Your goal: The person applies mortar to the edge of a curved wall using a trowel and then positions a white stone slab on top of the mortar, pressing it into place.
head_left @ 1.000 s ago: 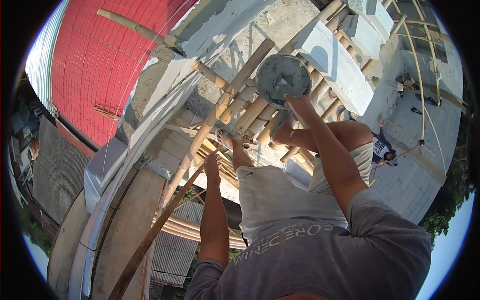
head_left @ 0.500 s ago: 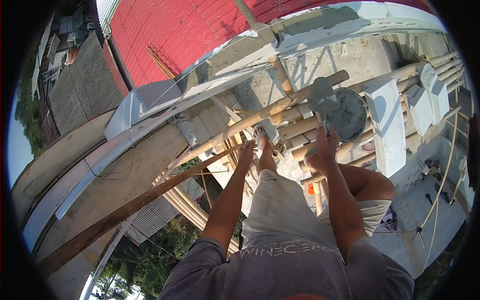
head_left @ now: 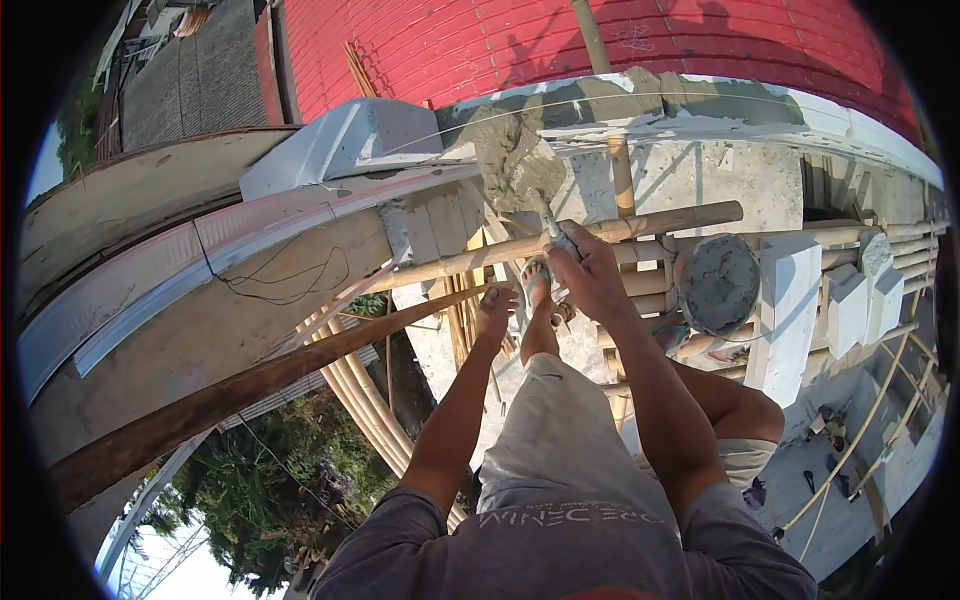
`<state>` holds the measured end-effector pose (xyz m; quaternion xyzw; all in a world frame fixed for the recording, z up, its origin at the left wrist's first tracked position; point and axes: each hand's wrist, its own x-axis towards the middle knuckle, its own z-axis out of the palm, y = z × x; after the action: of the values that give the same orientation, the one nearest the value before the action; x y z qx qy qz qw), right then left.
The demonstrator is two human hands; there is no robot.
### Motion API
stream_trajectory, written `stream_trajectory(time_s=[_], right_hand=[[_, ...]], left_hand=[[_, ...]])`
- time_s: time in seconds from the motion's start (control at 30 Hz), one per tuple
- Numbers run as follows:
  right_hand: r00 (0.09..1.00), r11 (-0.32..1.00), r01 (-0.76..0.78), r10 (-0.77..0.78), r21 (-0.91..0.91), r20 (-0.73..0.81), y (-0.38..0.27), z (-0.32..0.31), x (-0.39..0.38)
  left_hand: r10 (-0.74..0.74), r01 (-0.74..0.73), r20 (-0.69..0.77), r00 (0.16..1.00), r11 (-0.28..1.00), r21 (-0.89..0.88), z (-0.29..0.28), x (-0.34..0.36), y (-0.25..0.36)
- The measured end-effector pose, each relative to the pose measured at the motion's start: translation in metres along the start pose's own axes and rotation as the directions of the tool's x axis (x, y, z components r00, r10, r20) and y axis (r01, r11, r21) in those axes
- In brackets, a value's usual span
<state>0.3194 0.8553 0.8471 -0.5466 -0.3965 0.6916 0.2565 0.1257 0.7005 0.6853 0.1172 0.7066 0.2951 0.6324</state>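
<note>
My right hand [head_left: 592, 272] is closed round the handle of a trowel [head_left: 552, 222]. A thick heap of wet grey mortar [head_left: 515, 165] covers the trowel's blade, which is beside the low wall's edge. My left hand [head_left: 495, 312] is lower and to the left, its fingers curled at the upper end of a long brown wooden pole [head_left: 300, 385]. To the right of my right hand, a round bucket [head_left: 720, 285] of grey mortar rests by the bamboo poles. Fresh mortar [head_left: 600, 103] lies along the top of the wall beyond.
Bamboo scaffold poles [head_left: 665, 220] run below my hands, with my feet among them. White blocks [head_left: 785, 310] stand right of the bucket; another pale block [head_left: 345, 145] sits on the wall at left. A thin string [head_left: 400, 160] stretches along the wall. The red roof [head_left: 480, 50] lies beyond.
My right hand has moved left and away from the bucket, carrying the mortar-loaded trowel toward the wall. The view has shifted; my left hand stays at the pole's end.
</note>
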Motion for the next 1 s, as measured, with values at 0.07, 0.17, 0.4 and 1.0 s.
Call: stream_trajectory(time_s=[0.07,0.17,0.4,1.0], right_hand=[[0.999,0.981,0.038,-0.038,-0.189,0.004,-0.021,-0.029,-0.019],[0.975,0.774,0.221,-0.158,-0.594,0.156,-0.076,-0.079,-0.050],[0.986,0.438,0.166,-0.075,-0.884,0.148,-0.275,-0.080,-0.051],[0.962,-0.737,0.271,0.219,-0.619,0.161,-0.354,0.152,0.125]], left_hand=[[-0.003,0.003,-0.027,1.000,1.000,0.029,-0.005,0.003,0.010],[0.108,-0.109,-0.074,0.991,0.994,-0.004,-0.015,0.007,0.008],[0.145,-0.150,-0.039,0.989,0.978,-0.149,0.005,-0.015,0.024],[-0.130,-0.013,-0.219,0.967,0.833,-0.553,-0.027,-0.074,-0.062]])
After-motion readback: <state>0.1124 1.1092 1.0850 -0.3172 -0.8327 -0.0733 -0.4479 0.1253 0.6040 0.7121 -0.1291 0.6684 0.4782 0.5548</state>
